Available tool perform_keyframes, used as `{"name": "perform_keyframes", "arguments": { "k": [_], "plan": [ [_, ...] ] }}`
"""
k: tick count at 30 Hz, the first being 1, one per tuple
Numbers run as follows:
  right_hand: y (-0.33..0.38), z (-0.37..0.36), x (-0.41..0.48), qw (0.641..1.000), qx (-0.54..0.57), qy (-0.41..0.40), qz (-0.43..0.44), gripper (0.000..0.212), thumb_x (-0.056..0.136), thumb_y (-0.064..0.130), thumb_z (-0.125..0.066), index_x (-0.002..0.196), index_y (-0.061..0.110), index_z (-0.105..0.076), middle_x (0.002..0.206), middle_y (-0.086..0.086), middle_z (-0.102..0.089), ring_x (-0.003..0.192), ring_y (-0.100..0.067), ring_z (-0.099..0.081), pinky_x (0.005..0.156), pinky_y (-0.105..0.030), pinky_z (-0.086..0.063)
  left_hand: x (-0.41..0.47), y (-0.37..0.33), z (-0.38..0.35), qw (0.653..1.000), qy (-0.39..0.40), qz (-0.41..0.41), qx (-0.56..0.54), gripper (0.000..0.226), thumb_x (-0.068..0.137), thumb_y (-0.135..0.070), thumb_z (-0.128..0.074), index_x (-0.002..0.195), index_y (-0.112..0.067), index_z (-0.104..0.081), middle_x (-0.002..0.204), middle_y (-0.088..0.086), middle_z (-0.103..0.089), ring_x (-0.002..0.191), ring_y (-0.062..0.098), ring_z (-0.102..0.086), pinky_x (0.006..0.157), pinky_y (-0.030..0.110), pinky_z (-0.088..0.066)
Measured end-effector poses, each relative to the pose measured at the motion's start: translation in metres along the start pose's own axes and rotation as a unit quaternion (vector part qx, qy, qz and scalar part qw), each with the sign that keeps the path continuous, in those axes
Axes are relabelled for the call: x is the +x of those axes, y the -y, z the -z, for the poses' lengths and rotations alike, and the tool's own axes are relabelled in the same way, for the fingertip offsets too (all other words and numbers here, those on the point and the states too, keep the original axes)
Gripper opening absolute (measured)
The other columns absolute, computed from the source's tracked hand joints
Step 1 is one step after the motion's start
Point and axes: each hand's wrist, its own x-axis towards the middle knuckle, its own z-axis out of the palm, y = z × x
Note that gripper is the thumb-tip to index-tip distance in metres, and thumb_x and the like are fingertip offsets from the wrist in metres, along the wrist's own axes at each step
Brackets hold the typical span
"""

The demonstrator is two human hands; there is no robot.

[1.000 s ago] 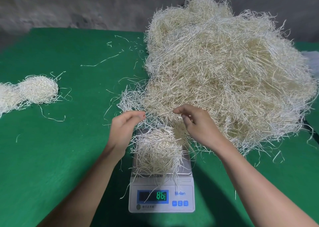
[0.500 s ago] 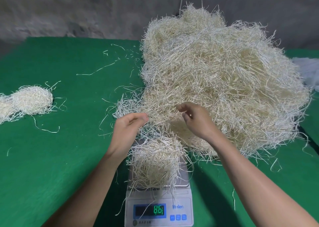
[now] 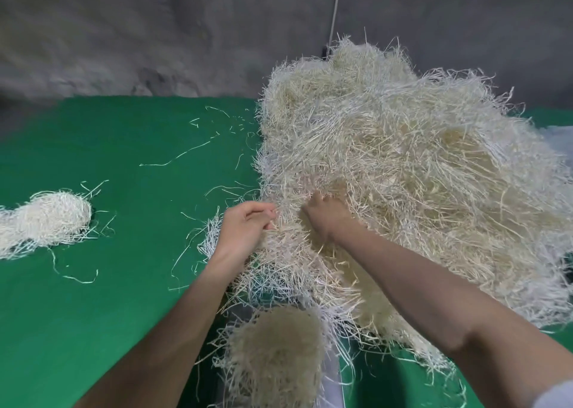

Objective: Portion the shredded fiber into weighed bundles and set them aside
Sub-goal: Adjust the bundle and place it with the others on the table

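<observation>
Lying at the far left, the finished bundles [image 3: 46,218] are pale, rounded wads running off the frame's edge, with a few loose strands trailing from them. Between them and the arms the green table [image 3: 93,314] lies broad and flat, marked only by scattered single strands [image 3: 173,159]; its back edge meets a grey wall [image 3: 124,35]. The left hand [image 3: 245,230] reaches in from below, fingers curled, pinching strands at the near left fringe of the shredded fiber heap [image 3: 418,190]. Below and between the forearms a smaller portion [image 3: 276,351] sits as a fuzzy mound on the scale [image 3: 331,383], of which only a grey sliver shows; the display is out of view. The right hand [image 3: 325,218] is just beside the left, knuckles up, fingers bent down into the fibre with their tips hidden, so its grip cannot be told. The heap is a tall, tangled mass of straw-coloured shreds, whiter at its fringes, filling the table's right half and spilling close to the right edge, where little green shows
</observation>
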Motion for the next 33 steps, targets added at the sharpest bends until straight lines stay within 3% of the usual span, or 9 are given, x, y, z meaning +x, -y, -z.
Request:
{"name": "perform_keyframes", "arguments": {
  "k": [3, 9, 14, 18, 22, 25, 28, 30, 33],
  "plan": [
    [-0.006, 0.01, 0.012, 0.987, 0.099, -0.128, 0.008, 0.013, 0.086, 0.002, -0.056, 0.083, 0.014, -0.057, 0.111, -0.009, -0.053, 0.071, -0.013, -0.05, 0.074, -0.027, -0.055, 0.021, -0.002, -0.003, 0.998, 0.013, -0.005, 0.053, 0.034, 0.083, -0.007, -0.065, 0.113, -0.023, -0.061, 0.112, -0.004, -0.064, 0.092, 0.02, -0.062, 0.069, 0.024, -0.052],
    [0.003, 0.07, 0.01, 0.944, 0.197, -0.26, 0.05, 0.023, 0.085, -0.002, -0.06, 0.101, 0.011, -0.069, 0.104, -0.006, -0.055, 0.079, -0.019, -0.059, 0.059, -0.02, -0.051, 0.046, -0.025, -0.029, 0.993, 0.021, -0.069, 0.089, 0.101, 0.069, -0.001, -0.076, 0.149, -0.024, -0.019, 0.146, -0.002, -0.036, 0.114, 0.009, -0.048, 0.074, 0.003, -0.042],
    [0.041, 0.11, -0.017, 0.869, 0.316, -0.333, 0.184, 0.041, 0.074, -0.016, -0.06, 0.104, 0.011, -0.067, 0.098, -0.005, -0.064, 0.09, -0.017, -0.059, 0.081, -0.025, -0.051, 0.046, -0.03, -0.039, 0.993, -0.033, -0.115, -0.001, 0.017, 0.09, 0.006, -0.052, 0.094, -0.009, -0.057, 0.081, 0.0, -0.058, 0.069, 0.003, -0.055, 0.052, 0.006, -0.045],
    [0.024, 0.11, -0.022, 0.865, 0.385, -0.281, 0.155, 0.058, 0.072, -0.004, -0.068, 0.122, 0.016, -0.046, 0.123, -0.002, -0.043, 0.094, -0.004, -0.043, 0.072, -0.01, -0.038, 0.043, -0.038, -0.014, 0.995, 0.026, -0.077, -0.06, 0.038, 0.08, 0.013, -0.057, 0.096, -0.021, -0.059, 0.086, 0.004, -0.065, 0.065, 0.006, -0.062, 0.052, 0.017, -0.049],
    [-0.002, 0.088, -0.028, 0.825, 0.488, -0.248, 0.143, 0.039, 0.073, -0.003, -0.064, 0.095, 0.015, -0.036, 0.097, 0.003, -0.039, 0.082, -0.009, -0.04, 0.066, -0.015, -0.034, 0.037, -0.039, 0.009, 0.978, 0.154, -0.031, -0.138, 0.039, 0.066, -0.011, -0.066, 0.101, -0.026, -0.056, 0.089, -0.002, -0.068, 0.081, 0.008, -0.06, 0.071, 0.019, -0.05],
    [-0.005, 0.068, -0.026, 0.872, 0.416, -0.207, 0.155, 0.032, 0.079, 0.043, -0.049, 0.092, 0.014, -0.046, 0.081, 0.003, -0.049, 0.07, -0.008, -0.043, 0.071, -0.022, -0.038, 0.037, -0.047, 0.009, 0.972, 0.109, -0.026, -0.207, 0.011, 0.069, -0.025, -0.06, 0.077, -0.018, -0.063, 0.088, -0.005, -0.064, 0.08, 0.007, -0.059, 0.075, 0.031, -0.05],
    [-0.023, 0.039, -0.016, 0.972, 0.139, -0.124, 0.145, 0.082, 0.078, 0.075, -0.026, 0.136, 0.019, -0.043, 0.135, -0.008, -0.05, 0.122, -0.023, -0.045, 0.107, -0.039, -0.026, 0.041, -0.054, 0.014, 0.921, 0.099, 0.028, -0.375, 0.013, 0.07, -0.018, -0.059, 0.079, -0.01, -0.06, 0.084, 0.009, -0.069, 0.08, 0.024, -0.066, 0.083, 0.046, -0.053],
    [-0.047, 0.018, -0.015, 0.988, 0.095, -0.07, 0.102, 0.083, 0.081, 0.076, -0.028, 0.147, 0.026, -0.025, 0.154, -0.005, -0.026, 0.14, -0.026, -0.024, 0.115, -0.047, -0.015, 0.042, -0.055, 0.022, 0.9, 0.073, 0.05, -0.427, 0.017, 0.069, -0.015, -0.057, 0.084, -0.007, -0.056, 0.092, 0.016, -0.066, 0.089, 0.029, -0.063, 0.094, 0.049, -0.047],
    [-0.094, -0.007, -0.026, 0.998, 0.051, 0.006, 0.043, 0.068, 0.088, 0.06, -0.047, 0.138, 0.013, -0.044, 0.154, -0.012, -0.025, 0.141, -0.026, -0.025, 0.116, -0.039, -0.019, 0.046, -0.053, 0.042, 0.879, 0.0, 0.034, -0.476, 0.01, 0.066, -0.012, -0.058, 0.067, -0.012, -0.048, 0.068, 0.006, -0.059, 0.064, 0.021, -0.059, 0.083, 0.036, -0.051]
  ]
}}
